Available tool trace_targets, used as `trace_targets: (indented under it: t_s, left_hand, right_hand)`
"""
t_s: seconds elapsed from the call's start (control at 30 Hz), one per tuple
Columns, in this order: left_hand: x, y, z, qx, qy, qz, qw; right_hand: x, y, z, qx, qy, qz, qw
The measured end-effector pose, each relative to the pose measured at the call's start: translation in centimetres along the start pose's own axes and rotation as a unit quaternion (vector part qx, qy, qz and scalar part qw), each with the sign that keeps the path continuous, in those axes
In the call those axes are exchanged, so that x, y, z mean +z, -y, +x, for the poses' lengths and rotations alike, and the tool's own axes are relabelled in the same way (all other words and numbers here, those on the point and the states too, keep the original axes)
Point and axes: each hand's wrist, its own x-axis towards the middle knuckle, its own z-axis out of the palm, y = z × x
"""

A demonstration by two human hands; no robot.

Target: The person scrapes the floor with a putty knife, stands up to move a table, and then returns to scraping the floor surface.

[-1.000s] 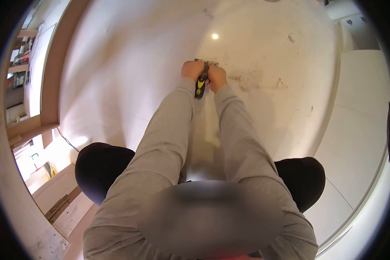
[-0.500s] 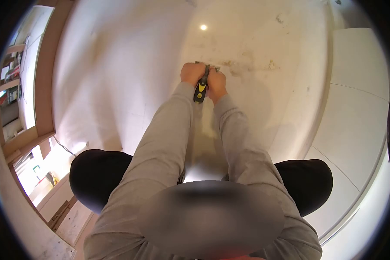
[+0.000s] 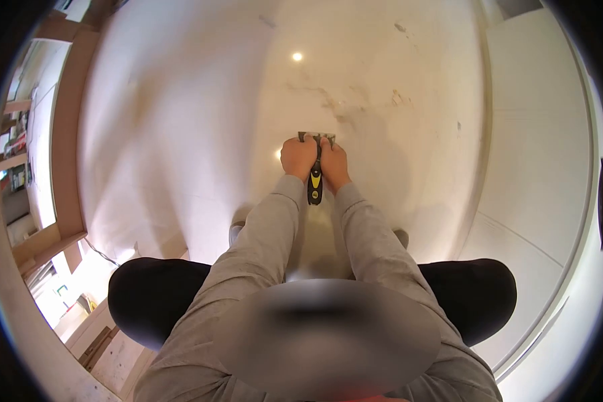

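Both my hands are closed around one scraper (image 3: 315,185) with a black and yellow handle. My left hand (image 3: 298,159) wraps it from the left, and my right hand (image 3: 333,163) presses in from the right. The wide metal blade shows just beyond my knuckles, partly covered by my fingers. It lies close over the pale, glossy floor (image 3: 395,181). Brownish smears (image 3: 333,104) mark that surface a short way ahead of the blade. The handle's end points back towards my body, between my wrists.
My dark-clothed knees (image 3: 157,295) are bent on either side of my arms. White panels (image 3: 536,154) run along the right. Brown framing (image 3: 67,134) stands at the left, with shelves of small items behind it and a cable (image 3: 100,249) near its lower corner.
My hands and the scraper have come back towards my body, away from the brownish smears. The view has shifted slightly, and my shoes now show beside my arms.
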Motion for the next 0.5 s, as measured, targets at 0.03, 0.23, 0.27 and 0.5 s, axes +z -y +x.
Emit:
trace_targets:
  t_s: [0.03,0.23,0.27,0.5]
  left_hand:
    - [0.4,-0.2,-0.9,0.001,0.008,-0.012,1.0]
    - [3.7,-2.0,4.7,0.068,0.005,0.02,0.997]
    - [4.0,-3.1,5.6,0.075,-0.002,0.03,0.997]
    - [4.3,-1.8,3.6,0.05,0.015,0.011,0.999]
  right_hand:
    - [-1.0,-0.6,-0.1,-0.043,-0.023,-0.083,0.995]
    - [-1.5,2.5,5.3,-0.003,-0.026,-0.115,0.993]
    - [-1.4,4.4,5.8,-0.01,-0.031,-0.145,0.989]
    - [-1.8,0.6,5.9,-0.006,-0.093,-0.207,0.974]
